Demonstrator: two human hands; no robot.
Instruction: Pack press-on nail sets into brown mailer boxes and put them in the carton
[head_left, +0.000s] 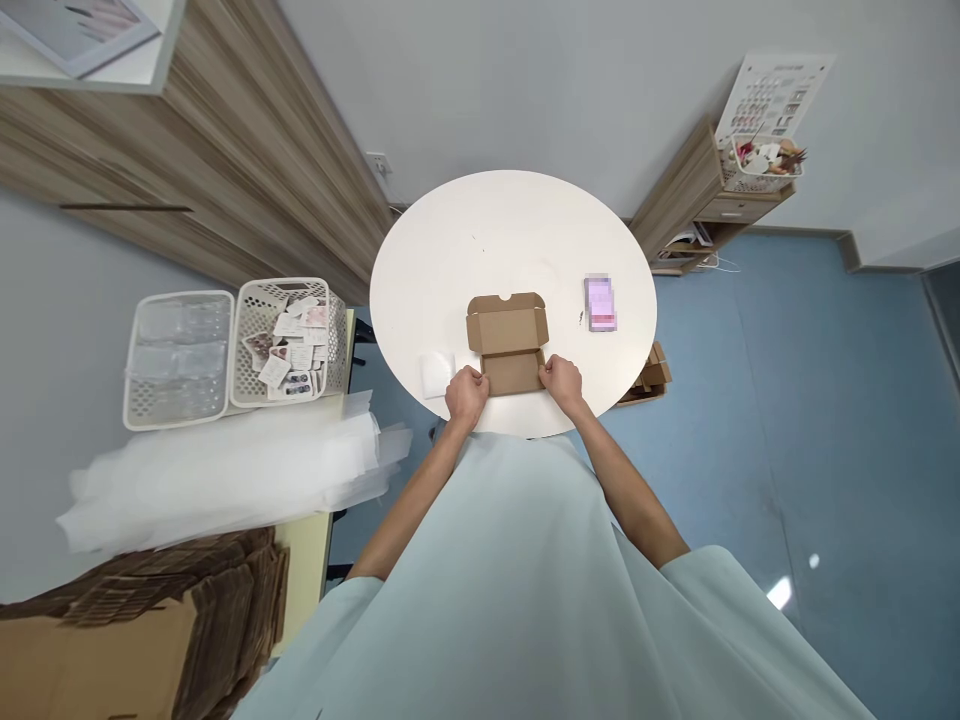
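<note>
A small brown cardboard box (513, 372) sits on the round white table (517, 215) near its front edge. Its lid stands raised at the back, with the side flaps spread. My left hand (468, 394) is closed on the box's left front corner. At the right side, my right hand (561, 382) pinches the box wall near the front corner. Left of the box lies a flat white packet (436, 374), close to my left hand. To the right rests a purple box-like item (600, 303), its surface blurred, with a small dark thing beside it.
Two white baskets stand at the left, one with clear plastic packs (180, 350), one with cards (296, 350). Below them are a roll of white wrapping sheet (232, 475) and stacked flat cardboard (225, 630). More cardboard boxes (651, 378) stand right of the table, near a wooden cabinet (694, 205).
</note>
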